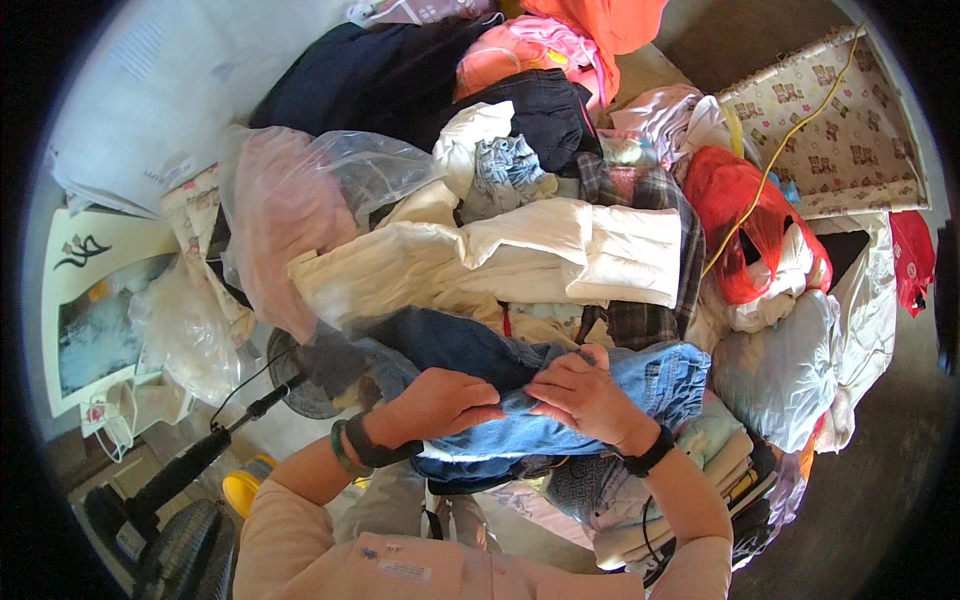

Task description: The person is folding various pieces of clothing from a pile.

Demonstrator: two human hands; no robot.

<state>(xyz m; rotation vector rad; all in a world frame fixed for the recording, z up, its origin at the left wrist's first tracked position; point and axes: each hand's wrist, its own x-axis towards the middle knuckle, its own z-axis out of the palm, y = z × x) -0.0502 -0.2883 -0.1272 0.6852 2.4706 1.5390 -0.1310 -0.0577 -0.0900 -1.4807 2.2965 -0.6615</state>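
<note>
A blue denim garment (637, 382) lies crumpled across the near edge of the clothes pile, in front of my body. My left hand (442, 405) has its fingers curled into the denim near the middle. Close beside it, my right hand (581, 394) pinches a fold of the same cloth, thumb underneath. Just beyond the denim rests a cream quilted garment (525, 244), laid sideways. A dark plaid garment (649, 322) shows from under its right end. Folded clothes (607, 491) are stacked below the denim on the right.
At left stand an electric fan (180, 469) and a white-framed mirror (112, 300). A clear plastic bag with pink cloth (292, 225) borders the pile. On the right are a red plastic bag (720, 195), a pale plastic bag (784, 371) and a bear-print fabric box (840, 127) crossed by a yellow cord (787, 139).
</note>
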